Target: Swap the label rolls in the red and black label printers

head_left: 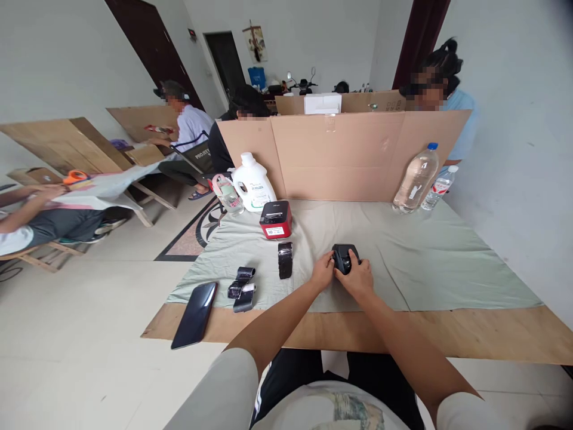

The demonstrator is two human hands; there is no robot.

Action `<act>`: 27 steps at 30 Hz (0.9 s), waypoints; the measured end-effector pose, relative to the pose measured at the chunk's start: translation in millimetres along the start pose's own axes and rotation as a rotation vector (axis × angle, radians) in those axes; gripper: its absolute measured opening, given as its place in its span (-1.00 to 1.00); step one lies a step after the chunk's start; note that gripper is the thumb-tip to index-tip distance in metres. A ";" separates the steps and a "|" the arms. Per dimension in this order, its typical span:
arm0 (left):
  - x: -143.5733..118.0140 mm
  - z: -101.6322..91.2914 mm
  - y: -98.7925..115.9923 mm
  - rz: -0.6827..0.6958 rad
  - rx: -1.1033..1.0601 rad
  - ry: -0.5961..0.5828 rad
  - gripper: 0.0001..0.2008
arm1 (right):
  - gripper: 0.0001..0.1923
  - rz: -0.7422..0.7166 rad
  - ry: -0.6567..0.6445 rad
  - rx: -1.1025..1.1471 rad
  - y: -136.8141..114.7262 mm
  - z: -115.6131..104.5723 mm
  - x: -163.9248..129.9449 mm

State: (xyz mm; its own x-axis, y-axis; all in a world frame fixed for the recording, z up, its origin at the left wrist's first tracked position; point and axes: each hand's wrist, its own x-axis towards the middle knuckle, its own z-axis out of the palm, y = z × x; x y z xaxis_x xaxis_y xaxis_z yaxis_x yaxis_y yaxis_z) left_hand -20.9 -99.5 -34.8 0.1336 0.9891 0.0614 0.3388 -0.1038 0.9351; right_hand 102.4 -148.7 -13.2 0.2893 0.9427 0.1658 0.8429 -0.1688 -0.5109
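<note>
A small black boxy device (344,251) sits on the cloth in front of me, and its exact kind is hard to make out. My left hand (322,271) grips its left side with bent fingers. Over its right and near side lies my right hand (359,276), thumb and fingers closed on it. To the left a black strip (285,261) lies on the cloth. Farther left are curled black strips (242,290), one beside a small white roll. Behind them stands a red and black box-shaped device (276,220) with a white label.
A dark phone (195,315) overlaps the table's front left edge. At the back stand a white jug (253,184), a clear bottle with pink (228,196), a large bottle (416,179) and a smaller one (439,188). A cardboard screen (340,158) separates me from other people.
</note>
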 end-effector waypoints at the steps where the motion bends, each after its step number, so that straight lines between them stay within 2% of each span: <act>1: -0.5 -0.7 -2.1 -0.020 -0.005 0.002 -0.60 | -0.13 0.001 0.002 0.008 -0.6 3.3 -3.8; 8: 2.8 -6.4 -11.3 -0.113 -0.072 -0.008 -0.66 | -0.13 -0.117 -0.001 0.032 14.4 18.0 -14.8; 13: 14.7 -6.1 -8.0 -0.394 -0.158 -0.009 -0.77 | -0.13 -0.301 -0.046 0.065 23.7 14.8 -6.1; 16: 21.1 -7.3 -4.3 -0.481 -0.203 -0.019 -0.81 | -0.14 -0.382 -0.067 0.063 27.0 15.2 -1.9; 23: 37.1 -16.3 4.3 -0.647 -0.222 -0.091 -0.93 | -0.14 -0.436 -0.031 0.063 31.7 13.1 -1.1; 27: 49.7 -15.0 3.4 -0.742 -0.191 -0.123 -0.89 | -0.21 -0.438 0.002 0.114 33.9 9.0 2.1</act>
State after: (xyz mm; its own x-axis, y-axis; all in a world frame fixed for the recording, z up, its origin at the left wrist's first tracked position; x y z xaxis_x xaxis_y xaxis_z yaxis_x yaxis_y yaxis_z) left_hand -27.1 -49.1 -23.3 0.0410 0.7729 -0.6332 0.2155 0.6119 0.7610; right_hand 127.6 -149.8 -37.8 -0.0830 0.9177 0.3885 0.8307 0.2790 -0.4818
